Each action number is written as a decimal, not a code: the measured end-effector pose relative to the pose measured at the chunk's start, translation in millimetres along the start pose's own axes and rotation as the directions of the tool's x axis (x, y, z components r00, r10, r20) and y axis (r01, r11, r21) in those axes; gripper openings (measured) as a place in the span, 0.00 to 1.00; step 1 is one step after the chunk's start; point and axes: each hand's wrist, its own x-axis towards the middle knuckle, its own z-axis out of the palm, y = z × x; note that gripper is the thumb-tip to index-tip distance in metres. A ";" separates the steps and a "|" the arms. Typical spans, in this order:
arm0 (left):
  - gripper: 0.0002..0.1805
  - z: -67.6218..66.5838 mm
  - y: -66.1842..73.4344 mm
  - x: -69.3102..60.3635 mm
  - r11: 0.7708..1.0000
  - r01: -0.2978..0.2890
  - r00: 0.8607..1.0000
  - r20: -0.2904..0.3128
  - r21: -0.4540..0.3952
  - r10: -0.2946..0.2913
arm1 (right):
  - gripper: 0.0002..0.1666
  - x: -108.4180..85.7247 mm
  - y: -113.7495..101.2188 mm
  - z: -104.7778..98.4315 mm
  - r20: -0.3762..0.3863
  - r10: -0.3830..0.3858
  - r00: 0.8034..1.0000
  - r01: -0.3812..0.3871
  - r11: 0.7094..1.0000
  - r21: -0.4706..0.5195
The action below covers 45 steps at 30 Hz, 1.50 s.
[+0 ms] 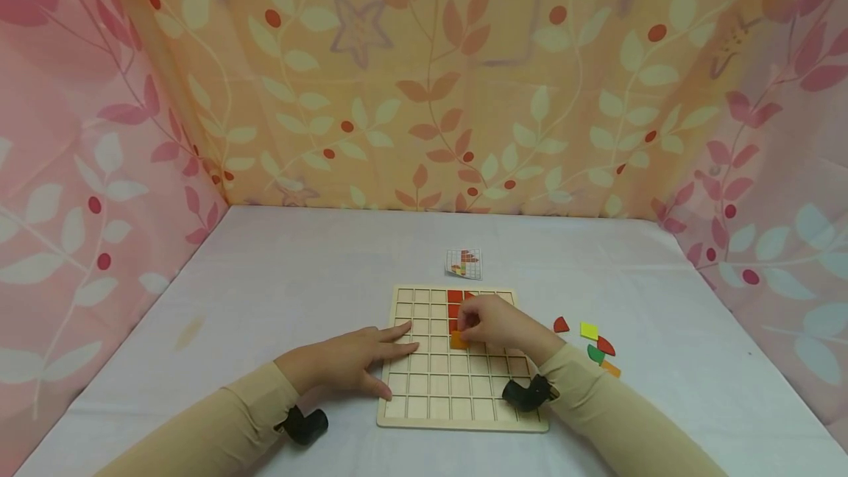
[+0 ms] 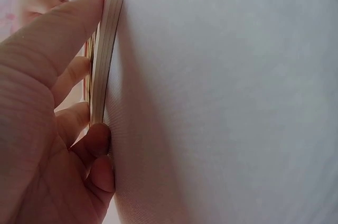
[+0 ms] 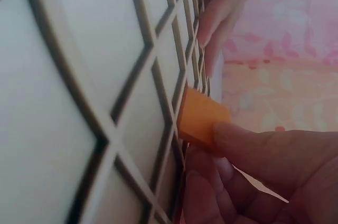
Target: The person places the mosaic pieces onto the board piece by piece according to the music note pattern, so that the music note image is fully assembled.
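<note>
An orange square piece (image 1: pixel 458 340) (image 3: pixel 203 118) is pinched between the thumb and fingers of my right hand (image 1: pixel 493 322) (image 3: pixel 264 176), at the grid of the wooden board (image 1: pixel 464 425) (image 3: pixel 108 139). Just above it in the head view, red pieces (image 1: pixel 454 309) fill cells in one column; another red piece is partly hidden by the right hand. My left hand (image 1: pixel 344 359) (image 2: pixel 42 97) rests at the board's left side, fingers spread over the cells and thumb at the edge (image 2: pixel 108 44).
Right of the board lie a red piece (image 1: pixel 561 324), a yellow square (image 1: pixel 589 330), another red piece (image 1: pixel 606 346), a green piece (image 1: pixel 595 354) and an orange piece (image 1: pixel 612 369). Behind the board is a small printed card (image 1: pixel 464 263). Patterned curtains surround the white table (image 1: pixel 298 256).
</note>
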 end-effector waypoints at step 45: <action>0.44 1.8 -0.5 0.3 1.000 0.004 1.000 -0.011 0.014 -0.003 | 0.05 -74.1 49.2 -51.2 0.038 0.232 0.972 -0.230 0.973 -0.032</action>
